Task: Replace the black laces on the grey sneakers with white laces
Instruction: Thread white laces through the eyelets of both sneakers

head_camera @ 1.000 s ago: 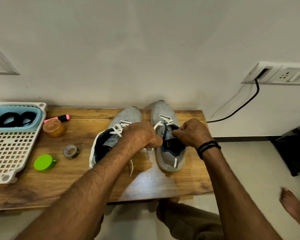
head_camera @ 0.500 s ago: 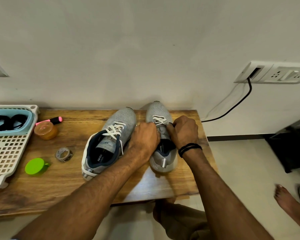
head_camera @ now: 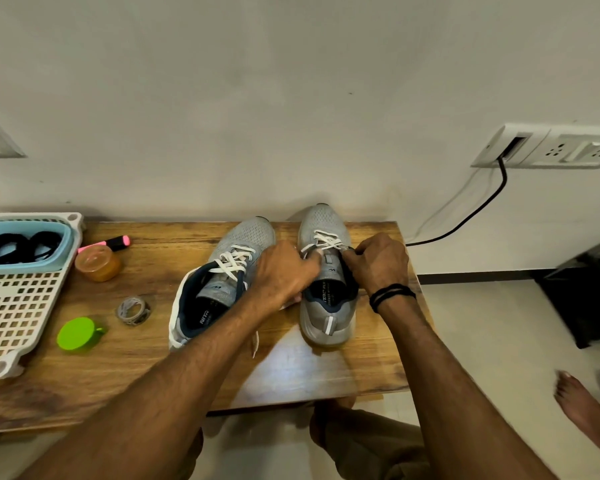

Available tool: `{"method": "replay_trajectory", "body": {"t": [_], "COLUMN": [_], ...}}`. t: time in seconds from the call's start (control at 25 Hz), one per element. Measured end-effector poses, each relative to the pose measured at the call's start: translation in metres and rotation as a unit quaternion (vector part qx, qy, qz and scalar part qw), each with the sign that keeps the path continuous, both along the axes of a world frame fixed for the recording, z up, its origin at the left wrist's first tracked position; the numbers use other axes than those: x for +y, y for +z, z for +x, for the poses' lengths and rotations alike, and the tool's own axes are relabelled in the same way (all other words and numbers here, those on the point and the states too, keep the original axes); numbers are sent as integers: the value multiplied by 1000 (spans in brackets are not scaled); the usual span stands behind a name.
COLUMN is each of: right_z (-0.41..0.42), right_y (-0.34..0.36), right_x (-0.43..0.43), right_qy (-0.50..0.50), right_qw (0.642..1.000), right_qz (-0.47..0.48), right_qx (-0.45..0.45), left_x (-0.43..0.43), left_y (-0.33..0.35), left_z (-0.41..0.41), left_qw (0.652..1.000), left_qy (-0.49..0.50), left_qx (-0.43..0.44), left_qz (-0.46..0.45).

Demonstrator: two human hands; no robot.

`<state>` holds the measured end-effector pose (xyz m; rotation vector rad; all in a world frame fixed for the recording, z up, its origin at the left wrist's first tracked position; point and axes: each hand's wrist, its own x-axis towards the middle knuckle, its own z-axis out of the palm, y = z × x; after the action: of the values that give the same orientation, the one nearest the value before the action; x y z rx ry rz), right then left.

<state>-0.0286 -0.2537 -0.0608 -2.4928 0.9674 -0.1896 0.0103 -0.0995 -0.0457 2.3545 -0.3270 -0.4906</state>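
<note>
Lacing a grey mesh sneaker (head_camera: 317,317).
With curled fingers, the left hand (head_camera: 284,271) and right hand (head_camera: 381,261) are each pinching the flat white lace (head_camera: 326,239) above the woodgrain table (head_camera: 174,244).

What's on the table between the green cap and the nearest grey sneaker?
A tape roll lies flat there, touching neither the green cap nor that grey sneaker; the head view shows it.

Left sneaker (head_camera: 243,233) and right sneaker (head_camera: 326,327), grey mesh, stand upright side by side on the table (head_camera: 153,358), toes to the wall; white laces (head_camera: 326,239) criss-cross both forefeet.
</note>
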Motion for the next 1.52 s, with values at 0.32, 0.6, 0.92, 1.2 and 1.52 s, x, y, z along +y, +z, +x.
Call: {"method": "replay_trajectory", "body": {"t": [0.32, 0.6, 0.92, 1.2, 1.52], "right_z": [4, 2, -1, -6, 2], "right_y": [-4, -1, 38, 49, 31], "right_x": [2, 4, 28, 33, 9], "right_qy": [17, 4, 36, 70, -90], "right_qw": [999, 1000, 970, 880, 947], "right_qz": [-29, -13, 162, 443, 204], "right_qx": [20, 26, -178, -153, -232], "left_x": [-2, 0, 0, -5, 11], "left_y": [-18, -16, 45, 44, 14], "left_z": [23, 31, 34, 37, 38], "left_qw": [999, 995, 759, 724, 983], "left_qy": [-2, 41, 161, 202, 173], "left_qx": [-49, -91, 421, 373, -64], "left_qz": [-2, 20, -469, -544, 6]}}
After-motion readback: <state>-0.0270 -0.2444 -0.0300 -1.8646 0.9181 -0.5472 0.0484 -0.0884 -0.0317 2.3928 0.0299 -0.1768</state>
